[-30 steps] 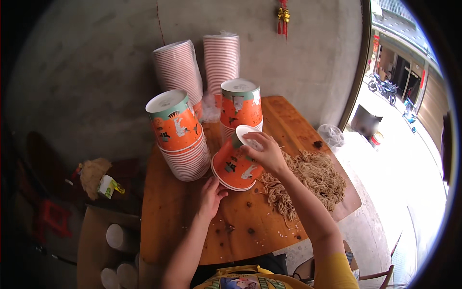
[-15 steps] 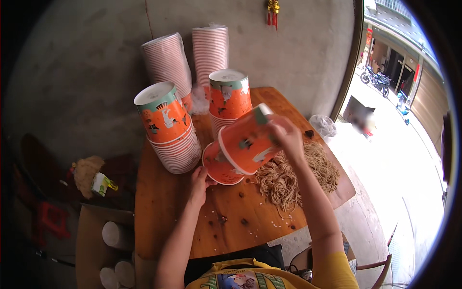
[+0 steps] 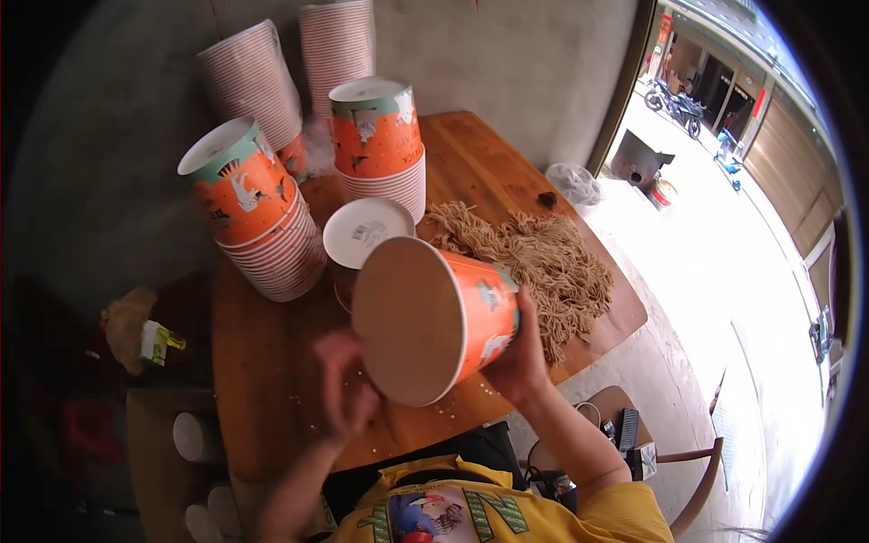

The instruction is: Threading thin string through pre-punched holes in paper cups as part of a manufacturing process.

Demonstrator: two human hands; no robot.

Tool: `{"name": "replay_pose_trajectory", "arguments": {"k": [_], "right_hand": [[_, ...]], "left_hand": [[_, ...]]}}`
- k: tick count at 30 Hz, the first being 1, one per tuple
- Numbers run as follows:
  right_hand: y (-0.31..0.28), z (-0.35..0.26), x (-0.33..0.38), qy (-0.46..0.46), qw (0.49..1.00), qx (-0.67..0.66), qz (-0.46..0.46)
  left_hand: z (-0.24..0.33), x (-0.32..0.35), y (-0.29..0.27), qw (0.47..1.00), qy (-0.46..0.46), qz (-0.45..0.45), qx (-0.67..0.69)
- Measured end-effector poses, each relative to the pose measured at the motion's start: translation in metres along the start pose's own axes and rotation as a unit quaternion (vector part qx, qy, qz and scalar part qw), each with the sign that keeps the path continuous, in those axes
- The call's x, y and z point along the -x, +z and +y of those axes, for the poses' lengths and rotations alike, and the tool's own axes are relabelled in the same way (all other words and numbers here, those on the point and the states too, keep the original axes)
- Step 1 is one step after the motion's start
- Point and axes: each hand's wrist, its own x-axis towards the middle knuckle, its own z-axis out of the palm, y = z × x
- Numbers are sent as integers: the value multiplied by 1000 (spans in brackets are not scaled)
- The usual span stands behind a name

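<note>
My right hand (image 3: 522,362) grips an orange paper bucket (image 3: 484,312) near its green-banded base. The bucket lies tilted in the air, its wide mouth turned left and toward me, with a plain tan inside. Close to the left of its rim is my left hand (image 3: 348,389), smeared by motion, so its fingers are hard to read. Just behind the held bucket, another bucket (image 3: 369,231) stands upside down on the table, its white bottom up and its side mostly hidden.
Beyond stand two upside-down stacks of orange buckets, one left (image 3: 258,213) and one centre (image 3: 378,136). Wrapped stacks of cups (image 3: 253,77) lean by the wall. Tan noodle-like strands (image 3: 543,262) lie on the wooden table (image 3: 272,362). A box (image 3: 149,434) with white cylinders sits lower left.
My right hand has pulled its bucket off the other one and brought it nearer, turning the mouth toward me. My left hand has let go of the other bucket. The view has shifted.
</note>
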Motion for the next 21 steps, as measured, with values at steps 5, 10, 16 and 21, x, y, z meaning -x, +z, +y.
{"name": "replay_pose_trajectory", "arguments": {"k": [5,10,16,21], "right_hand": [[16,27,1,135,989,18,50],[-26,-44,17,-197,500,835,-119],[-47,-67,20,-268,245,897,-253],[-50,-58,8,-235,209,900,-303]], "left_hand": [[24,24,-16,954,151,-54,-253],[41,1,-53,961,65,-127,-238],[48,-3,-53,917,92,-208,-327],[37,-2,-43,913,102,-212,-333]]}}
